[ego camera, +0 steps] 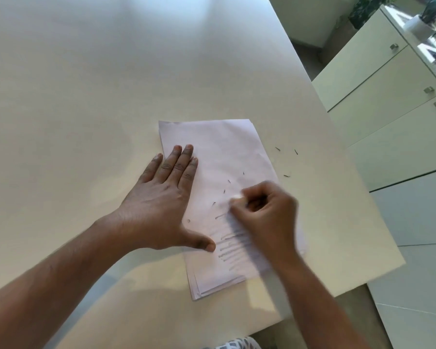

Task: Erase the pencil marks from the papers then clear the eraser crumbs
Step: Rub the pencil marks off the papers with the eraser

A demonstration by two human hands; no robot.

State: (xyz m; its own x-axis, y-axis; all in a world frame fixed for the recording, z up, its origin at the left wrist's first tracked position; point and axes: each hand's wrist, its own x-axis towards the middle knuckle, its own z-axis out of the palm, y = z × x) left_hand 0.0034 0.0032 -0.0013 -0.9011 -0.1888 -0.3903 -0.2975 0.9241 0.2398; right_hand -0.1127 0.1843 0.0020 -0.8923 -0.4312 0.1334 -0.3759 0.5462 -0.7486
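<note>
A stack of papers (pixel 227 152) lies on the white table (pixel 86 84), angled with its far end toward 11 o'clock and its near end toward 5 o'clock. The left hand (pixel 161 197) presses flat on the stack's 9 o'clock edge, fingers straight and together, thumb spread toward the pencil marks (pixel 230 248). The right hand (pixel 264 210), blurred, curls its fingers round a small white eraser (pixel 237 196) just above those marks. Dark eraser crumbs (pixel 286 175) are scattered over the sheet and on the table at the stack's 2 o'clock side. Broad bare tabletop extends from 9 to 12 o'clock. The table edge runs close past the stack at 3 o'clock, and beyond it stand white cabinets (pixel 388 96) with a potted plant (pixel 420 21) on top
</note>
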